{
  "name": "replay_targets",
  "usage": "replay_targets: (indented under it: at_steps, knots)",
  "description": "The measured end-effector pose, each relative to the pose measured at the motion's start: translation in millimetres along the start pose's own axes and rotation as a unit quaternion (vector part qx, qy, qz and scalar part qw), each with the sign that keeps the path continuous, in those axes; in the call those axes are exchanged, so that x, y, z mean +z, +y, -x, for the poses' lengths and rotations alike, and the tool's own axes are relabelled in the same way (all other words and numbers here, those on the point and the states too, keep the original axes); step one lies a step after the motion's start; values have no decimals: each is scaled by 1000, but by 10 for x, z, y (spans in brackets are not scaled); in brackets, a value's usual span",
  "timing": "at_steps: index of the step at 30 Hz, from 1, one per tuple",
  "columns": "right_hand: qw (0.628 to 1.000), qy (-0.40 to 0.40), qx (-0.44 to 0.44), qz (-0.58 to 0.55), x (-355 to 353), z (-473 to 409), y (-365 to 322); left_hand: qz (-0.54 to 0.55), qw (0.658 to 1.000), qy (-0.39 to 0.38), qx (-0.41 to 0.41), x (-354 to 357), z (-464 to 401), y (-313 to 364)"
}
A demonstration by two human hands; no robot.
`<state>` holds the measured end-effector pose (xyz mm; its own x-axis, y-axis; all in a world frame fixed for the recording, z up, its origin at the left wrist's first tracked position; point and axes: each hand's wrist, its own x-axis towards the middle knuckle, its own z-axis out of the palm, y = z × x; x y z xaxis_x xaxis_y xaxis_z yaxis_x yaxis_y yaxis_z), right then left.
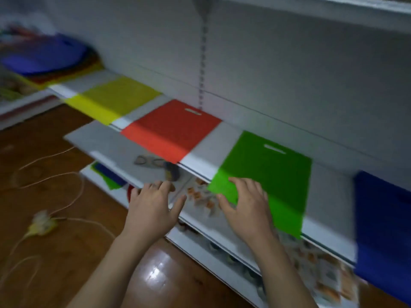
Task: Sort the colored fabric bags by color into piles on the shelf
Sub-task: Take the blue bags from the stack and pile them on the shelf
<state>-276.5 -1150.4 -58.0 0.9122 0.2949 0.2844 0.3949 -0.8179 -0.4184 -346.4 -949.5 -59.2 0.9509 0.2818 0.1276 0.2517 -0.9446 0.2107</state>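
- My left hand (153, 207) hangs in front of the shelf (206, 150) with its fingers spread and loosely straight — it holds nothing, and its fingertips point toward the lower shelf board beyond it.
- My right hand (246, 205) is also wide, fingers fanned out; its fingertips lie over the near left corner of the green bag (266, 172), where the fabric droops over the shelf's front edge. The picture is too blurred to say if they press the fabric or only hover at it.
- The green bag lies flat directly ahead of my right hand, its cut-out handle at the far end, toward the back wall.
- Ahead of my left hand and a little farther off lies the red bag (171, 132), flat as well, handle slot toward the wall, its near edge hanging over the shelf's front.
- Farther left of my left hand is the yellow bag (113, 98), laid the same way, apart from the red one.
- Well to the right of my right hand a blue bag (382, 230) drapes over the shelf edge, apart from the green one.
- Far off to my left — at the shelf's end — sits a mixed stack of bags (44, 58) with a blue one on top.
- Below my left forearm is the wooden floor (55, 252), with a pale cord (66, 203) trailing across it.
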Motion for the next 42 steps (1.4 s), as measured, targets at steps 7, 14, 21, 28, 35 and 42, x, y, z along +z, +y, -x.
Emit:
replay_targets:
  at_steps: [7, 14, 21, 28, 35, 42]
  knots:
    - [988, -105, -115, -21, 916, -204, -1607, -12, 984, 13, -176, -399, 508, -1642]
    - [963, -180, -200, -23, 1502, -502, -2501, 32, 956, 20, -290, -447, 586, -2608]
    - [963, -165, -204, -60, 2249, -1267, -3307, 35, 949, 17, -314, -479, -213, -3497]
    - [971, -142, -178, -77, 2912, -2366, -4145, -7, 966, 19, -259, -796, -1583, -4512]
    - [973, -148, -167, -60, 3258, -3250, -4787, 14, 968, 36, -248, -991, -2457, -5230]
    - [981, -145, -101, -85, 3777, -4102, -5267, -10, 985, 59, -159, -1073, -3474, -6152]
